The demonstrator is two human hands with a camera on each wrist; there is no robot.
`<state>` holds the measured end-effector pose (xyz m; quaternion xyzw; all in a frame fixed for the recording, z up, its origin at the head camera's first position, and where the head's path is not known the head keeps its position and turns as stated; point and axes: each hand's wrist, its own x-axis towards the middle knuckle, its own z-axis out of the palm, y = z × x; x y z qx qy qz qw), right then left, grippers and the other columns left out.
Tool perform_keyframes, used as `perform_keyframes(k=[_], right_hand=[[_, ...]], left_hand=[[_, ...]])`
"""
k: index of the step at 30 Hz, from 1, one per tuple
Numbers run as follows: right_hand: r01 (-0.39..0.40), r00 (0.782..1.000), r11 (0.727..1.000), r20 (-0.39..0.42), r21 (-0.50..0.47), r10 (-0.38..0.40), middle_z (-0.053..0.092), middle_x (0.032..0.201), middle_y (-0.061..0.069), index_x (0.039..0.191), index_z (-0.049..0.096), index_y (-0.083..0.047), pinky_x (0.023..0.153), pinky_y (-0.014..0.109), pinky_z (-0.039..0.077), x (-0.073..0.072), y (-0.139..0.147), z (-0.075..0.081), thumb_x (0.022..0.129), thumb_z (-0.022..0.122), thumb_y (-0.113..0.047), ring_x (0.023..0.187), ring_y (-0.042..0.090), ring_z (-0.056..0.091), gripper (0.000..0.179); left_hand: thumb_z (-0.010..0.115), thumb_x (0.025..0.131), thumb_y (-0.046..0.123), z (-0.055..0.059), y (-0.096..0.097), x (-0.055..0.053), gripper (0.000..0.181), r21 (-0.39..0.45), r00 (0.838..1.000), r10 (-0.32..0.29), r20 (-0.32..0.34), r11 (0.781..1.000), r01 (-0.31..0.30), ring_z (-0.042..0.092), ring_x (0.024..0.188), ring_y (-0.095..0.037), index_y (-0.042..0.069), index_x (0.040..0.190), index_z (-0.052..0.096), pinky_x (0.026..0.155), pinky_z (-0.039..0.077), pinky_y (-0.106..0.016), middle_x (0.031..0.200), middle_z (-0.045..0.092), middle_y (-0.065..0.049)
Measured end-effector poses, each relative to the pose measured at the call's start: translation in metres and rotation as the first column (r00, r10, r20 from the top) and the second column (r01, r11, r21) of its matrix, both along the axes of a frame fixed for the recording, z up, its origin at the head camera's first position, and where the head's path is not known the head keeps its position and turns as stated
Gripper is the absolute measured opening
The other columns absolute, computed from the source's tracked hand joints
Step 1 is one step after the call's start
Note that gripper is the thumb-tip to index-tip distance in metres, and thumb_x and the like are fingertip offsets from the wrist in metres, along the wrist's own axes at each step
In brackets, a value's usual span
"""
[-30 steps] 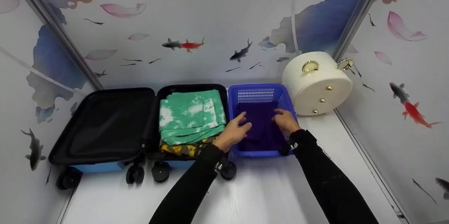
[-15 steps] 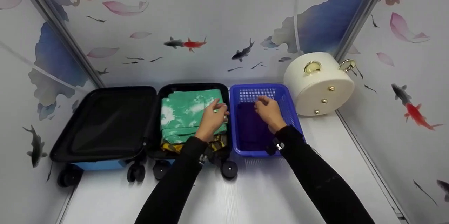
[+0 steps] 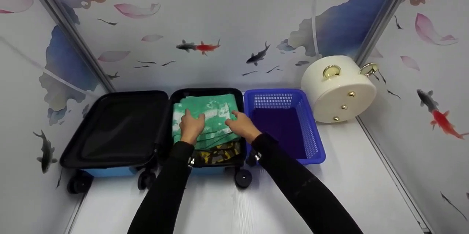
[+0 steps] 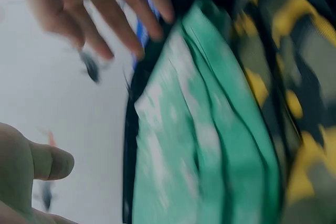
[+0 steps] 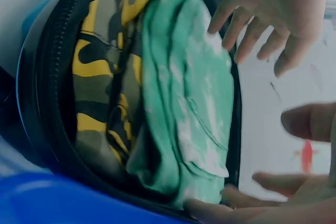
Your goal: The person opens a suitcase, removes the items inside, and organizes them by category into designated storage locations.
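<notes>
An open blue suitcase with a black lining [image 3: 122, 127] lies with its two halves side by side. Its right half holds a folded green-and-white tie-dye garment [image 3: 210, 107] on top of a yellow, grey and black camouflage fabric item [image 3: 220, 153]. My left hand [image 3: 191, 126] is over the left part of the green garment, fingers spread. Above that garment's right edge is my right hand [image 3: 243, 126], its fingers apart and thumb out. Neither hand grips anything. Whether any fingertip touches the cloth, I cannot tell. The wrist views show the garment's layered folds [image 4: 220, 119] blurred.
Right of the suitcase stands a blue plastic basket [image 3: 318, 146] with dark purple inside its bottom. A round cream case [image 3: 337, 87] with gold rings leans by the back corner. Black wheels [image 3: 243, 178] stick out at the suitcase's front. Printed panels [image 3: 234, 18] enclose the white surface.
Both hands have moved left, from over the blue basket to above the green garment in the suitcase. The garments and basket stay in place; the head view has shifted slightly.
</notes>
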<state>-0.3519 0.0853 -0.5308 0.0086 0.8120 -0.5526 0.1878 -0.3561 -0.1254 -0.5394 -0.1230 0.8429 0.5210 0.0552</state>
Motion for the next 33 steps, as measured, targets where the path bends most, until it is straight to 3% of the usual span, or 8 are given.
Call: perform_keyframes(k=[3,5,9,12,18,27,30,33], right_hand=[[0.031,0.999,0.998,-0.011,0.062,-0.031,0.026,0.184,0.015,0.177,0.022,-0.011,0.108,0.050,0.043,-0.003,-0.012,-0.003,0.116,0.052,-0.030,0.138,0.036,0.057,0.070],[0.033,0.999,0.994,-0.012,0.100,-0.032,0.022,0.185,0.015,0.177,0.020,-0.010,0.115,0.048,0.042,-0.004,-0.017,-0.005,0.117,0.051,-0.031,0.159,0.033,0.045,0.071],[0.031,1.000,0.990,-0.001,0.140,-0.031,0.021,0.185,0.017,0.177,0.020,-0.006,0.133,0.053,0.034,-0.009,-0.024,-0.010,0.116,0.050,-0.030,0.171,0.036,0.027,0.072],[0.038,0.999,0.982,-0.023,0.187,-0.035,0.028,0.182,0.024,0.174,0.025,0.000,0.133,0.056,0.035,-0.015,-0.028,-0.016,0.114,0.051,-0.027,0.168,0.040,0.032,0.071],[0.074,0.982,0.948,-0.190,0.311,-0.014,0.046,0.167,0.032,0.165,0.043,0.006,0.125,0.060,0.043,-0.026,-0.028,-0.036,0.109,0.055,-0.022,0.156,0.046,0.047,0.064],[0.190,0.959,0.946,-0.257,0.264,-0.121,0.046,0.169,0.024,0.164,0.050,-0.001,0.122,0.046,0.047,-0.021,-0.021,-0.032,0.112,0.054,-0.014,0.154,0.037,0.051,0.053],[0.161,0.972,0.957,-0.205,0.239,-0.113,0.046,0.172,0.023,0.168,0.042,0.000,0.100,0.043,0.053,-0.023,-0.018,-0.028,0.113,0.056,-0.017,0.132,0.038,0.064,0.059],[0.093,0.988,0.966,-0.143,0.242,-0.059,0.041,0.176,0.022,0.172,0.032,-0.001,0.095,0.044,0.051,-0.025,-0.016,-0.024,0.114,0.058,-0.024,0.133,0.039,0.064,0.068]], left_hand=[[0.045,0.118,0.039,-0.006,-0.021,-0.002,0.080,-0.061,0.999,0.012,0.031,0.998,-0.010,0.016,0.171,-0.048,0.006,0.178,0.004,0.135,0.025,-0.062,0.185,0.013,-0.024],[0.044,0.118,0.038,-0.010,-0.030,-0.002,0.078,-0.104,0.999,0.017,0.042,0.994,-0.012,0.021,0.168,-0.049,0.006,0.178,0.007,0.134,0.025,-0.064,0.184,0.016,-0.025],[0.043,0.118,0.039,-0.011,-0.045,0.003,0.076,-0.160,0.996,0.025,0.082,0.987,-0.011,0.024,0.165,-0.053,0.009,0.178,0.008,0.132,0.024,-0.067,0.183,0.020,-0.025],[0.043,0.117,0.038,-0.012,-0.053,0.005,0.076,-0.154,0.992,0.029,0.125,0.988,-0.009,0.023,0.165,-0.055,0.007,0.178,0.010,0.133,0.023,-0.067,0.182,0.021,-0.026],[0.039,0.115,0.034,-0.022,-0.063,0.001,0.078,-0.092,0.976,0.020,0.217,0.996,0.000,0.019,0.169,-0.051,0.000,0.176,0.005,0.137,0.024,-0.062,0.183,0.013,-0.029],[0.042,0.117,0.032,-0.017,-0.053,0.002,0.077,-0.130,0.991,0.054,0.126,0.991,-0.038,0.031,0.163,-0.050,-0.002,0.176,0.005,0.131,0.033,-0.062,0.180,0.022,-0.032],[0.044,0.114,0.030,-0.012,-0.051,-0.001,0.077,-0.099,0.992,0.087,0.086,0.992,-0.079,0.040,0.157,-0.049,-0.003,0.175,0.011,0.123,0.039,-0.058,0.179,0.026,-0.031],[0.045,0.113,0.028,-0.014,-0.052,-0.009,0.073,-0.058,0.993,0.095,0.071,0.994,-0.091,0.043,0.154,-0.048,-0.004,0.174,0.021,0.117,0.042,-0.054,0.179,0.028,-0.030]])
